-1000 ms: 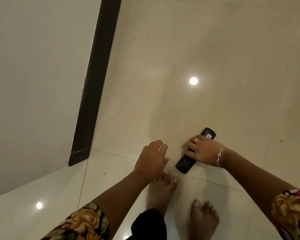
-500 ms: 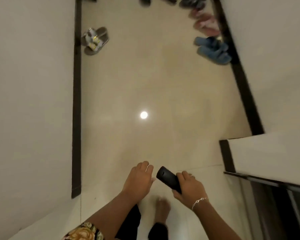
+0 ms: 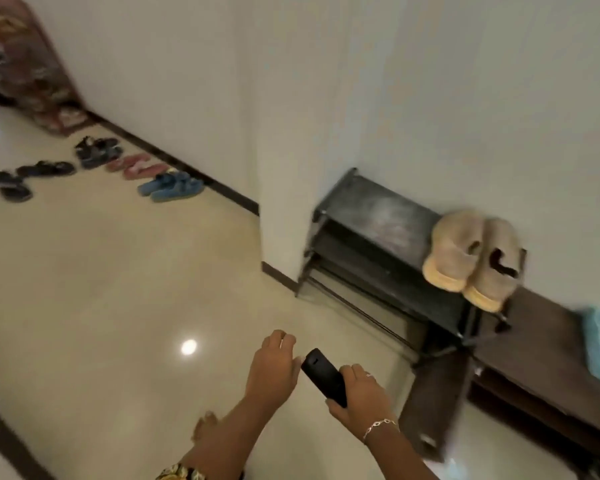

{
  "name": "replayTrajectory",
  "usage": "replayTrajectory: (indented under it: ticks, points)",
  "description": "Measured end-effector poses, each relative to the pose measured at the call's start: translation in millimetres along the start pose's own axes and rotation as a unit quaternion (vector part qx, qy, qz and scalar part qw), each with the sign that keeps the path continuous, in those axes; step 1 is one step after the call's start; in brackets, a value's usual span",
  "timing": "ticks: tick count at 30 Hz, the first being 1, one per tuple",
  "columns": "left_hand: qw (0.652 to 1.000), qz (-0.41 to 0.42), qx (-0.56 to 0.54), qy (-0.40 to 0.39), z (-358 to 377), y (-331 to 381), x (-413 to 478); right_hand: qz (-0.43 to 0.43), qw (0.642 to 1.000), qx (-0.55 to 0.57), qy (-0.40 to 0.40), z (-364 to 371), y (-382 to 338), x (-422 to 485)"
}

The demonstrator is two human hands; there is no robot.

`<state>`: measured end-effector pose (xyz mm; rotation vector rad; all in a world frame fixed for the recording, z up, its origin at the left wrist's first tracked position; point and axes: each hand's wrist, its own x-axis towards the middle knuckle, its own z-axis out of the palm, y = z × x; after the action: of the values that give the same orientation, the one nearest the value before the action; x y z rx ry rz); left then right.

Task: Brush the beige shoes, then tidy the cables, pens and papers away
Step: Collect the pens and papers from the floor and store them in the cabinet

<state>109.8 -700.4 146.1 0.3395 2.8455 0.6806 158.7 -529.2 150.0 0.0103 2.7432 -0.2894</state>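
Nearest us, our right hand (image 3: 359,396) holds one smooth black oblong brush (image 3: 324,376), its grip wrapped round the handle. Our left hand (image 3: 274,372) hovers just beside it, its grip loose and fingers spread. Beyond stands one dark metal shoe rack (image 3: 378,216) against the wall. On its top shelf sit two fuzzy beige shoes (image 3: 471,258), side by side with pale rubbery soles. One light blue basket (image 3: 594,344) rests at right. Far left, on the glossy floor (image 3: 101,271), blurred sandals lie in about five pairs.
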Motion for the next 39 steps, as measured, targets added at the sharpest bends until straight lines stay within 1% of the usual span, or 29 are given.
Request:
replayTrajectory:
  ticks: [2, 3, 5, 9, 12, 14, 17, 20, 24, 25, 27, 29, 31, 34, 37, 39]
  points:
    - [0.999, 0.048, 0.004, -0.008, 18.8, 62.4, -16.2, 0.049, 0.998, 0.037, 0.016, -8.2, 39.7, -54.7]
    - [0.998, 0.058, 0.007, -0.014, 27.4, 79.2, -21.3, 0.062, 0.997, 0.043, 0.018, -8.3, 52.7, -68.8]
    - [0.992, 0.117, 0.021, -0.035, 47.7, 142.7, -34.9, 0.120, 0.990, 0.063, 0.035, -12.8, 97.4, -119.0]
    - [0.972, 0.217, 0.043, -0.075, 83.6, 249.1, -58.6, 0.221, 0.968, 0.107, 0.059, -14.6, 175.0, -204.1]
    - [0.956, 0.271, 0.056, -0.095, 108.2, 306.7, -66.7, 0.284, 0.947, 0.128, 0.075, -15.4, 224.8, -247.5]
    - [0.949, 0.289, 0.059, -0.113, 127.2, 335.5, -64.4, 0.316, 0.935, 0.142, 0.079, -16.0, 253.6, -265.3]
    - [0.945, 0.289, 0.060, -0.143, 156.4, 374.9, -55.2, 0.349, 0.923, 0.145, 0.073, -17.5, 302.2, -281.1]
    - [0.942, 0.296, 0.059, -0.148, 187.0, 408.5, -38.8, 0.364, 0.918, 0.148, 0.062, -21.4, 356.7, -280.5]
    - [0.943, 0.293, 0.041, -0.154, 237.7, 445.8, -3.4, 0.375, 0.910, 0.173, 0.034, -14.3, 438.6, -252.7]
    - [0.942, 0.292, 0.046, -0.160, 255.0, 454.5, 5.5, 0.381, 0.904, 0.189, 0.032, -9.2, 460.5, -244.0]
    - [0.935, 0.304, 0.090, -0.157, 287.7, 476.1, 23.8, 0.385, 0.899, 0.208, 0.020, 1.1, 507.2, -226.7]
    - [0.918, 0.355, 0.084, -0.152, 319.6, 490.6, 34.2, 0.400, 0.886, 0.231, 0.018, 19.1, 543.0, -217.4]
    - [0.891, 0.416, 0.133, -0.127, 357.2, 498.5, 43.5, 0.407, 0.882, 0.237, 0.025, 38.7, 578.7, -208.3]
    - [0.860, 0.459, 0.179, -0.133, 417.4, 510.0, 56.1, 0.412, 0.880, 0.234, 0.028, 79.7, 627.0, -191.8]
    - [0.844, 0.495, 0.175, -0.110, 494.1, 504.0, 70.2, 0.409, 0.888, 0.212, 0.012, 135.8, 668.6, -167.1]
    - [0.836, 0.514, 0.170, -0.090, 548.8, 499.2, 80.6, 0.409, 0.891, 0.199, 0.020, 176.3, 697.0, -144.3]
